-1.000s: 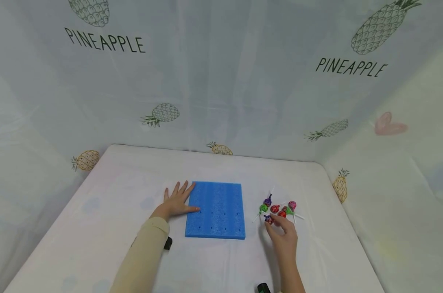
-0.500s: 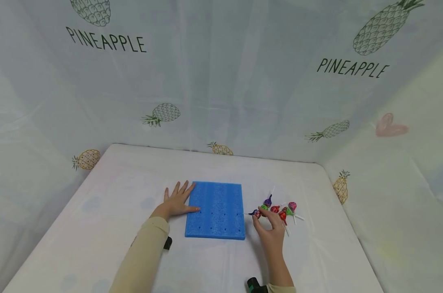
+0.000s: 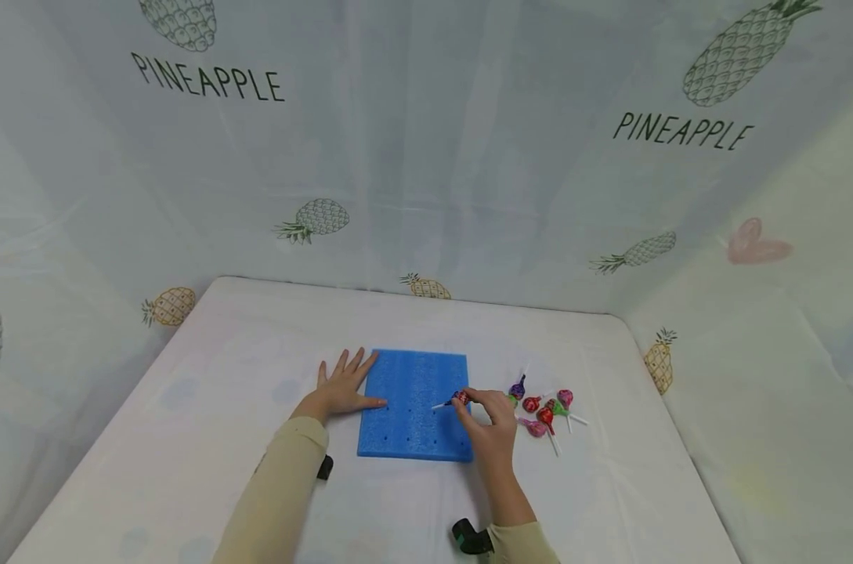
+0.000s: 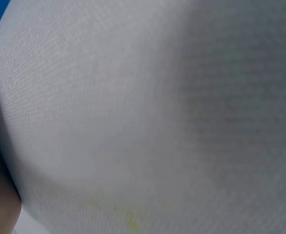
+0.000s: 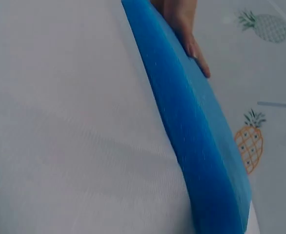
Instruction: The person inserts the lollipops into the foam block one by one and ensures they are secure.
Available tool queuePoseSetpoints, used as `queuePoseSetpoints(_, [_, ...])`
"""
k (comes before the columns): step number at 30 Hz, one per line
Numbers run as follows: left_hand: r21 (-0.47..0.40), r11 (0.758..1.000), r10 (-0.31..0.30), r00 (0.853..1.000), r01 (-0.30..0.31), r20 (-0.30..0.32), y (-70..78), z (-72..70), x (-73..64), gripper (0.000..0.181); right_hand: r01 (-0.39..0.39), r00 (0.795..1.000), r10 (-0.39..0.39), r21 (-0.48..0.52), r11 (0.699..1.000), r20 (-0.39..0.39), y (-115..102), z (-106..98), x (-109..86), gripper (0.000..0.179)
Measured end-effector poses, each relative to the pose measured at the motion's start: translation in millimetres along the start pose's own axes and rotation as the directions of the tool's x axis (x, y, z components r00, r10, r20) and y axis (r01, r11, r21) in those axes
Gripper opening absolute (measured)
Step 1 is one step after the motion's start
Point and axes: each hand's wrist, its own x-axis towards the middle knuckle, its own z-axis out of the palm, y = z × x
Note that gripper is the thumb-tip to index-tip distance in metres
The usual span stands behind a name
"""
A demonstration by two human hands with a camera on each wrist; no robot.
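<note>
A blue foam board [image 3: 417, 372] with rows of small holes lies flat on the table. My left hand [image 3: 337, 394] rests at its left side with fingers spread, the thumb on the board's edge. Above the board's right part, my right hand [image 3: 493, 431] pinches a lollipop [image 3: 460, 398] by its wrapped head between thumb and fingertips. The lollipop's white stick points left, tilted slightly down. In the right wrist view the stick [image 5: 275, 104] shows at the right edge, beyond the foam board [image 5: 182, 126]. The left wrist view shows mostly white cloth.
Right of the board lies a loose group of several wrapped lollipops, among them a red one [image 3: 545, 413], a pink one [image 3: 536, 428] and a purple one [image 3: 517, 388]. White cloth with pineapple prints hangs behind the table. A black device [image 3: 471, 538] sits at the right wrist.
My right hand has carried the lollipop left from the group to above the board, its stick now pointing left. My left hand and the board have stayed in place.
</note>
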Motion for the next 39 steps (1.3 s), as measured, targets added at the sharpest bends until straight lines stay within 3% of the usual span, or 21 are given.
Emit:
queuePoseSetpoints(6, [-0.001, 1.000, 0.010, 1.000, -0.010, -0.010, -5.3, 5.6, 5.0, 0.113, 0.028, 0.999, -0.029, 0.021, 0.999, 0.020, -2.3, 15.9, 2.8, 0.026])
queuePoseSetpoints(15, [-0.020, 1.000, -0.011, 1.000, 0.011, -0.009, -1.0, -0.2, 1.5, 0.112, 0.100, 0.992, -0.107, 0.092, 0.991, 0.074, -12.0, 39.0, 10.5, 0.028])
queuePoseSetpoints(24, [-0.011, 1.000, -0.011, 1.000, 0.011, -0.002, -0.9, 0.2, 2.7, 0.113, 0.151, 0.980, -0.160, 0.086, 0.985, 0.121, -18.6, 58.4, 11.7, 0.026])
queuePoseSetpoints(39, [0.022, 1.000, -0.023, 1.000, 0.022, 0.015, 17.8, -16.3, -9.5, 0.107, 0.096, 0.977, -0.097, 0.015, 0.995, 0.188, -17.0, 77.3, 4.0, 0.026])
